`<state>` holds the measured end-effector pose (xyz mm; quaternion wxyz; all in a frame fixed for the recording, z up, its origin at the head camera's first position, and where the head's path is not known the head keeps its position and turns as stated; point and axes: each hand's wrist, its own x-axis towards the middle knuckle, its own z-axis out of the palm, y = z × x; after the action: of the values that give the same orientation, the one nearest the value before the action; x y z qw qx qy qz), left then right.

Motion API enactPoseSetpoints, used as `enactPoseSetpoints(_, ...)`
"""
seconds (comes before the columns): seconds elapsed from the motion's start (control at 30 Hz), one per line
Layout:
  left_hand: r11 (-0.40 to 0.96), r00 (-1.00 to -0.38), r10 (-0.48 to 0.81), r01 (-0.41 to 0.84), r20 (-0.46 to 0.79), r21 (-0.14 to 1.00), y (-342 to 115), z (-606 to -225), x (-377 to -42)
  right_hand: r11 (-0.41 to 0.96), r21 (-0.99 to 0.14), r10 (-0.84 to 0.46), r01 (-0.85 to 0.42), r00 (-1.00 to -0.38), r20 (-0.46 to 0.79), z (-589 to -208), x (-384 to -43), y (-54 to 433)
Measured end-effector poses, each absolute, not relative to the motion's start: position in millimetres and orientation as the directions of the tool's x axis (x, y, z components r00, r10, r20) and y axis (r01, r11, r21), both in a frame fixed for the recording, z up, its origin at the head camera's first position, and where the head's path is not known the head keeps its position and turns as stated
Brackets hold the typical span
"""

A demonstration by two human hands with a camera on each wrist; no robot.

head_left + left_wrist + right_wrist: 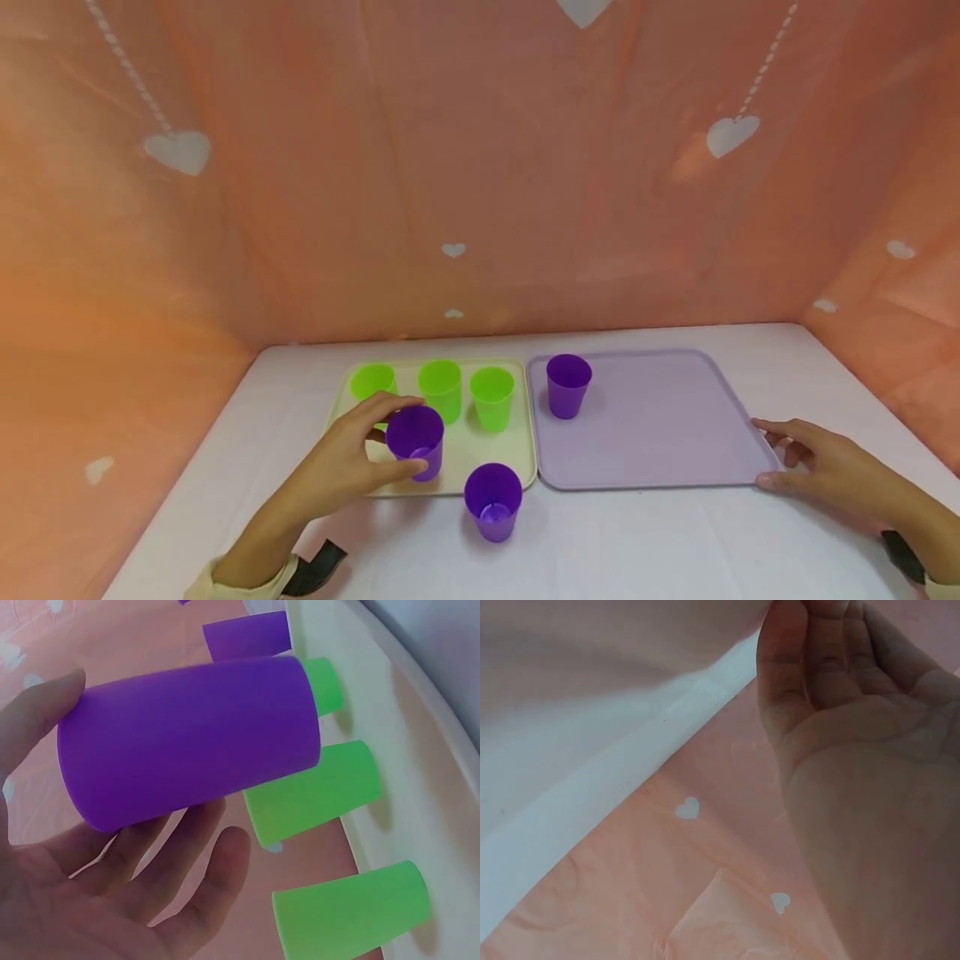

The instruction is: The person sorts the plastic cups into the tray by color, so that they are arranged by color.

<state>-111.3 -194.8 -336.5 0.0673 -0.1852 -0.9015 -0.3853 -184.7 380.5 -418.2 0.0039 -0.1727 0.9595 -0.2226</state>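
My left hand (341, 454) grips a purple cup (423, 446) by its sides, thumb on the near side and fingers on the far side. That cup is upright over the front of a cream tray (465, 471), its mouth facing up. Three green cups stand on the tray behind it; the left one (372, 379) is partly hidden by the hand. In the left wrist view the held purple cup (187, 742) overlaps the green cups (352, 907). At the near right corner of a lavender tray (645, 425), my right hand (832, 471) holds the edge between thumb and fingers.
A second purple cup (492, 500) stands on the white tablecloth (637, 550) in front of the cream tray. Another purple cup (567, 386) sits at the lavender tray's back left. The two trays lie side by side. Orange cloth walls (480, 167) with white hearts enclose the table.
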Motion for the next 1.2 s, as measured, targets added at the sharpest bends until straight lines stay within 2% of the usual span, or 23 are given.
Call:
enactPoseSetpoints(0.1, 0.627, -0.92, 0.273, 0.393, 0.282, 0.673, -194, -336, -113, 0.855, -0.412, -0.331, -0.316, -0.943, 0.036, -418, -185, 381)
enactPoseSetpoints(0.37, 0.596, -0.915, 0.274, 0.404, 0.297, 0.694, -177, -323, -134, 0.83, -0.418, -0.36, -0.371, -0.927, 0.109, -412, -190, 381)
enactPoseSetpoints(0.57, 0.595, -0.91, 0.301, 0.413, 0.286, 0.689, -164, -316, -147, 0.792, -0.462, -0.381, -0.398, -0.915, 0.135, -417, -187, 380)
enactPoseSetpoints(0.73, 0.606, -0.908, 0.325, 0.415, 0.265, 0.679, -150, -307, -156, 0.797, -0.436, -0.392, -0.417, -0.908, 0.152, -419, -185, 382)
enactPoseSetpoints(1.0, 0.582, -0.862, 0.437, 0.488, 0.256, 0.651, -128, -292, -183, 0.825, -0.434, -0.356, -0.363, -0.929, 0.1, -418, -185, 381)
enactPoseSetpoints(1.2, 0.593, -0.856, 0.46, 0.493, 0.234, 0.637, -117, -285, -195, 0.834, -0.442, -0.335, -0.33, -0.94, 0.07, -418, -186, 380)
